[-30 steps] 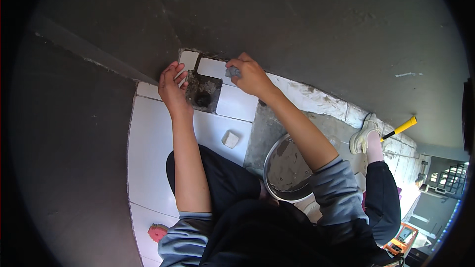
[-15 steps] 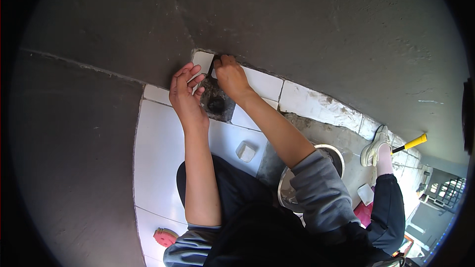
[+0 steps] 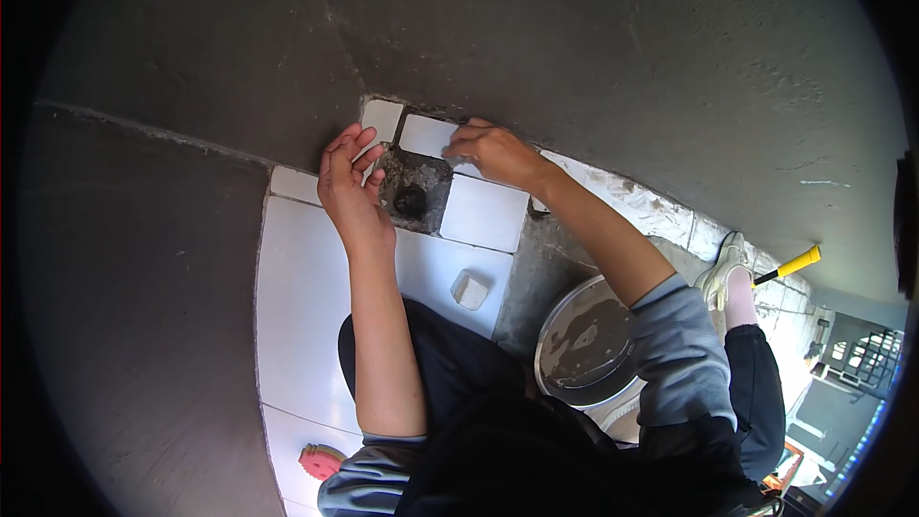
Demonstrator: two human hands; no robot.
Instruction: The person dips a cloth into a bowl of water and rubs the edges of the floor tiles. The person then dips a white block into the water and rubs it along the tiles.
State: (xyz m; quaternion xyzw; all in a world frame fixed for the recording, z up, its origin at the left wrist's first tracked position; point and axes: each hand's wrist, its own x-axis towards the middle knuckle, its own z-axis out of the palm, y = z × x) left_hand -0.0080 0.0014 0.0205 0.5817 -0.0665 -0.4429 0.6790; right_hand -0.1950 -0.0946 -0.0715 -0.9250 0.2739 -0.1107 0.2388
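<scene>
While crouched at a floor corner below dark walls [image 3: 153, 268], has a red scalloped sponge [image 3: 321, 461] at far left, apparently set aside yet within reach. Holds the left hand [image 3: 352, 172] half open, gripping nothing visible, beside the drain recess [image 3: 414, 193], possibly for balance; cannot tell whether touching the white corner tile [image 3: 385, 117]. Bends the right hand [image 3: 493, 155] over the right end of the narrow white tile [image 3: 428, 134], with fingers closed on apparently a small grey wad [image 3: 454, 153], mostly hidden, perhaps for pressure against the surface. Has a rough white block [image 3: 469, 289] nearer the body, on a larger white tile [image 3: 416, 263], and, to the right, a metal basin [image 3: 598, 393] of grey paste [image 3: 584, 335], probably for easy reach. Farther right, shows a yellow-handled tool [image 3: 799, 260] near a white shoe [image 3: 720, 273].

Up close, presents a narrow tile glossy and pale, with rounded corners, lying along the wall foot between corner tile and right hand, bordered by dark joints and, on the near side, by the grimy, mottled recess.
</scene>
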